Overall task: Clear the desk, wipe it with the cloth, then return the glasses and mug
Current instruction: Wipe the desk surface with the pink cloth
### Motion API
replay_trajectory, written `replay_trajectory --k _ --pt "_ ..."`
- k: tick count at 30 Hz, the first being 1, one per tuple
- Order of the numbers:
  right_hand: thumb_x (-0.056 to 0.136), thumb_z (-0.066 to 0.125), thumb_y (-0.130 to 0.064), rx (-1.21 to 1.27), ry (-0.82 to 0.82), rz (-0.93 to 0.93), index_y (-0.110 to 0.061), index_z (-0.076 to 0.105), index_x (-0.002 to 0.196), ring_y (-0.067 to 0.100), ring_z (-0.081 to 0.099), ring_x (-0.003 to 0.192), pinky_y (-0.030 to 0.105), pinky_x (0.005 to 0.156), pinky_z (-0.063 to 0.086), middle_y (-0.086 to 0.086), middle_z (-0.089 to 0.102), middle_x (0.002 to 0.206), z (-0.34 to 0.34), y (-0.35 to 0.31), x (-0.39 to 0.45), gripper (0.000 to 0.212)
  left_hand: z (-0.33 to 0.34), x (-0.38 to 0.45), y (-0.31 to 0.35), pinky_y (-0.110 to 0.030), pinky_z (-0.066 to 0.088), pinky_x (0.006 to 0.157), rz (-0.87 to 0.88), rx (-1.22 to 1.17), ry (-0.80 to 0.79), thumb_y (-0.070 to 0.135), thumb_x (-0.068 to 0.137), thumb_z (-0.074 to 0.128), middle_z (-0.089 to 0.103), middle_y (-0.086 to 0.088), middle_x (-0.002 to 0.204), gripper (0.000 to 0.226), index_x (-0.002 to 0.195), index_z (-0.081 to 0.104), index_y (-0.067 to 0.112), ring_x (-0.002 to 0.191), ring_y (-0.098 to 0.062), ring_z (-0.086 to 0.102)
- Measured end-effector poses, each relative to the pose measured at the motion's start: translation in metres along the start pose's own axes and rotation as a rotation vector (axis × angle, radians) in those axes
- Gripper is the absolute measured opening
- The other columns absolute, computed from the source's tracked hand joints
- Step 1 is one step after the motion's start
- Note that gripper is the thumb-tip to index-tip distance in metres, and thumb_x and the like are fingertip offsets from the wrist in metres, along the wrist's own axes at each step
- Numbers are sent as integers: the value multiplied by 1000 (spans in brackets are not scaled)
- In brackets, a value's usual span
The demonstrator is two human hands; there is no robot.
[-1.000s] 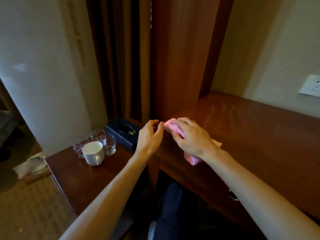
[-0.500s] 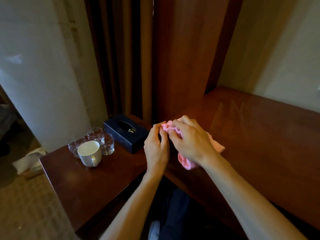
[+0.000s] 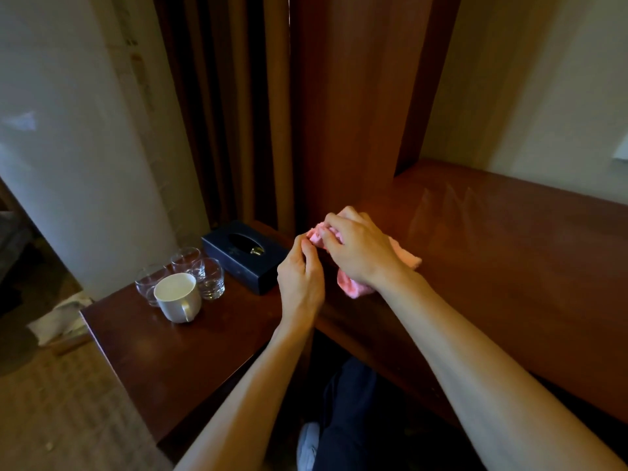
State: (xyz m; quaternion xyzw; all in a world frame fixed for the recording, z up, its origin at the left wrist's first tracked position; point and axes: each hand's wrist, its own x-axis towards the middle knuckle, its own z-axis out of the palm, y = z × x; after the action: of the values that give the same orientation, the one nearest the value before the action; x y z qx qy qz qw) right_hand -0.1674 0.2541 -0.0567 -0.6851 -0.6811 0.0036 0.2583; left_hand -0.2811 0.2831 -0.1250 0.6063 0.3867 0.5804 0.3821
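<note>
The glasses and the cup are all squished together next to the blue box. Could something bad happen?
Maybe. The three glasses and the mug stand bunched tight on the side table, so lifting one could knock another over. Also, both the left hand and the right hand are busy with the pink cloth, so neither is free to catch anything that tips.

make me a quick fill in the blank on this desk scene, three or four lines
1. The right hand grips a cloth coloured ____.
2. The white mug stands on the lower side table beside ____ glasses.
3. The dark tissue box lies to the ____ of the glasses.
4. The left hand pinches the cloth's ____ end.

Missing words: pink; three; right; left
</note>
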Motion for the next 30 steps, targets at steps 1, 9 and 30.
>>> replay_trajectory --k 1,9,30 --pt "106 45 -40 -10 4 -13 -27 62 119 18 48 122 33 85 47 -5 54 128 1 -1 -2 26 -1 0 -1 -28 49 68 4 0 -10 32 110 36 71 6 86 33 118 67 24 72 -5 64" --pt "104 47 -35 -56 12 12 -25 60 121 22 49 120 33 83 45 -2 53 128 -2 -3 -5 24 -7 2 1 -23 41 50 7 78 -67 28 108 41 67 3 69 30 128 64 25 50 -4 52" --pt "104 44 -35 -99 104 153 -24 59 133 28 50 120 40 95 43 4 55 133 -20 21 -26 34 49 85 44 -37 53 66 -9 776 -402 39 102 38 63 -3 93 31 94 60 18 74 -20 60"
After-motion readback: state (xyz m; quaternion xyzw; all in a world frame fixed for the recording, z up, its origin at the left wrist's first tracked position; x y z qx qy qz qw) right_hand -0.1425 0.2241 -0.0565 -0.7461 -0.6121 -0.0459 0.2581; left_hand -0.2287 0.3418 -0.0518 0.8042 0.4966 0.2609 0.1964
